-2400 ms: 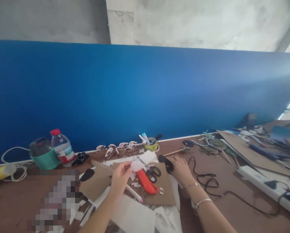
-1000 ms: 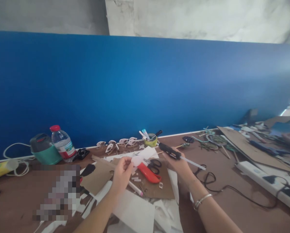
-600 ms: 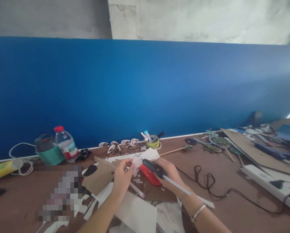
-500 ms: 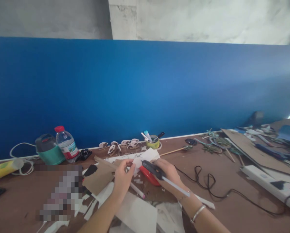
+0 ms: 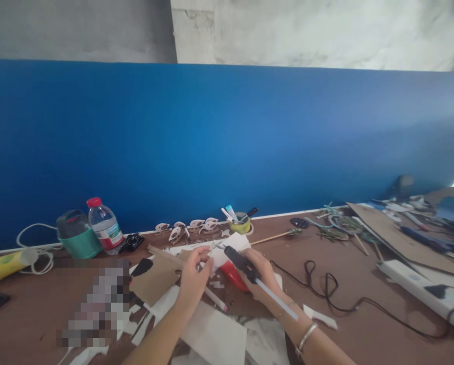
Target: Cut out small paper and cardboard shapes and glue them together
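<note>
My right hand (image 5: 263, 274) is wrapped around a black glue gun (image 5: 241, 262). A translucent glue stick (image 5: 276, 298) sticks out of its back end, over my wrist. The gun's nozzle points left, over a piece of white paper (image 5: 237, 243). My left hand (image 5: 194, 274) has its thumb and fingertips pinched at the paper's left edge; a small piece between them would be hidden. Under the gun sits a red object (image 5: 232, 276), partly covered by the paper and my right hand. A white pen (image 5: 216, 299) with a pink end lies beside my left hand.
White paper sheets (image 5: 211, 329) and scraps surround cardboard (image 5: 154, 276). Behind stand several bird-like cutouts (image 5: 177, 232), a pen holder (image 5: 240, 225) and a water bottle (image 5: 105, 228). A black cable (image 5: 327, 284) runs right to a power strip (image 5: 420, 291).
The glue gun's nozzle has moved slightly right, away from my left fingertips. My left hand has shifted a little, its fingers still near the paper's edge.
</note>
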Motion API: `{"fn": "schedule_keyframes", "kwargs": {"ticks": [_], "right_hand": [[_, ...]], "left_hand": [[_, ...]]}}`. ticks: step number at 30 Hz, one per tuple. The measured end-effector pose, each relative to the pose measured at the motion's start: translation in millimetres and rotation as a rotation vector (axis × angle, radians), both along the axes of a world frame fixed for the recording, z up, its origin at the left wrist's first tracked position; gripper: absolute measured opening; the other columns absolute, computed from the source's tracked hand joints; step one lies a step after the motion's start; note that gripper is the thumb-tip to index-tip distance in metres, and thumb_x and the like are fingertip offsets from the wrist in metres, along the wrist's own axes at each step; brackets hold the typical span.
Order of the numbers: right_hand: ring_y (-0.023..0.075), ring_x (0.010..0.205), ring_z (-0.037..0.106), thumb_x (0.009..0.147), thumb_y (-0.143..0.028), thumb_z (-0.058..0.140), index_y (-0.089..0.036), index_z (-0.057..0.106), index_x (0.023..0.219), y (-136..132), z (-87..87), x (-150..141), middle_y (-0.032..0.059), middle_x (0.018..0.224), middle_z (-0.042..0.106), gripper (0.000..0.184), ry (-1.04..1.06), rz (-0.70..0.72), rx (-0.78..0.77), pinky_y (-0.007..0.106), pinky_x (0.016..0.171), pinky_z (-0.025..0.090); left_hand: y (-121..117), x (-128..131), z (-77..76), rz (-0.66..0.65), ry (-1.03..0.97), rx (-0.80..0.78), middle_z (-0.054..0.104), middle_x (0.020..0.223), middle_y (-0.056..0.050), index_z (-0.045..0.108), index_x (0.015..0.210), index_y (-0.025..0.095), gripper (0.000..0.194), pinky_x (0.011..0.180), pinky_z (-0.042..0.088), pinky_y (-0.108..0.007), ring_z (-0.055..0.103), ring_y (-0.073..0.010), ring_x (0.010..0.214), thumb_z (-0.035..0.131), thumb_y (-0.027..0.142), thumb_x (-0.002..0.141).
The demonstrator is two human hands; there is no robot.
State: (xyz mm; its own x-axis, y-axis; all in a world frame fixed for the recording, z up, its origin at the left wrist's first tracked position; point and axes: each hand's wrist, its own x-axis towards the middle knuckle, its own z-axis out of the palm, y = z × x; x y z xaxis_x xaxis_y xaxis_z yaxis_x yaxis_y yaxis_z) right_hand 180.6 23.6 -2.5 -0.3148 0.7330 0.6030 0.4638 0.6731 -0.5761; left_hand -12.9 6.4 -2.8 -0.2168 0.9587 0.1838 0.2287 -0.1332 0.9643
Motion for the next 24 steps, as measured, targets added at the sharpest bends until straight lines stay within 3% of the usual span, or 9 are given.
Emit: {"fn": "schedule_keyframes", "kwargs": {"ticks": [3, 6, 9, 17, 24], "right_hand": [[0.0169, 0.073, 0.055, 0.077, -0.015, 0.049, -0.020, 0.056, 0.083, 0, 0.4, -2, 0.0037, 0.081, 0.061, 0.011, 0.039, 0.043, 0.022, 0.025, 0.066, 0.042], [0.0178, 0.075, 0.056, 0.077, -0.018, 0.051, -0.020, 0.058, 0.087, 2, -0.2, -3, 0.0046, 0.082, 0.061, 0.012, 0.041, 0.119, 0.025, 0.026, 0.066, 0.043], [0.0192, 0.078, 0.057, 0.078, -0.019, 0.052, -0.019, 0.060, 0.087, 1, 1.3, -3, 0.0067, 0.085, 0.061, 0.012, 0.054, 0.203, 0.010, 0.028, 0.068, 0.045], [0.0194, 0.077, 0.058, 0.079, -0.020, 0.051, -0.018, 0.061, 0.083, -6, 11.9, -4, 0.0064, 0.083, 0.062, 0.011, 0.110, 0.156, -0.027, 0.028, 0.067, 0.045], [0.0179, 0.070, 0.061, 0.080, -0.023, 0.052, -0.019, 0.063, 0.077, 2, 3.2, -4, 0.0036, 0.076, 0.065, 0.012, 0.169, 0.045, -0.098, 0.027, 0.066, 0.048]], "left_hand": [[-2, 4, 4.7, -0.054, -0.081, -0.007, 0.063, 0.068, 0.001, 0.059, 0.094, 0.019, 0.029, 0.054, 0.047, -0.025, 0.059, -0.0154, 0.059, 0.061, 0.037, 0.072], [-2, 7, 6.0, -0.136, -0.147, -0.010, 0.065, 0.072, -0.002, 0.062, 0.080, 0.017, 0.026, 0.058, 0.050, -0.026, 0.061, -0.0159, 0.064, 0.063, 0.041, 0.070], [-1, 9, 4.8, -0.174, -0.232, -0.053, 0.066, 0.072, -0.003, 0.063, 0.078, 0.016, 0.031, 0.058, 0.051, -0.027, 0.060, -0.0158, 0.062, 0.066, 0.045, 0.066], [2, 7, 2.4, -0.095, -0.319, -0.074, 0.066, 0.064, -0.001, 0.064, 0.077, 0.015, 0.034, 0.051, 0.048, -0.024, 0.058, -0.0135, 0.055, 0.070, 0.046, 0.062], [4, 2, -5.1, -0.135, -0.173, 0.019, 0.071, 0.077, -0.006, 0.067, 0.085, 0.016, 0.027, 0.064, 0.050, -0.028, 0.064, -0.0199, 0.073, 0.065, 0.038, 0.068]]}}
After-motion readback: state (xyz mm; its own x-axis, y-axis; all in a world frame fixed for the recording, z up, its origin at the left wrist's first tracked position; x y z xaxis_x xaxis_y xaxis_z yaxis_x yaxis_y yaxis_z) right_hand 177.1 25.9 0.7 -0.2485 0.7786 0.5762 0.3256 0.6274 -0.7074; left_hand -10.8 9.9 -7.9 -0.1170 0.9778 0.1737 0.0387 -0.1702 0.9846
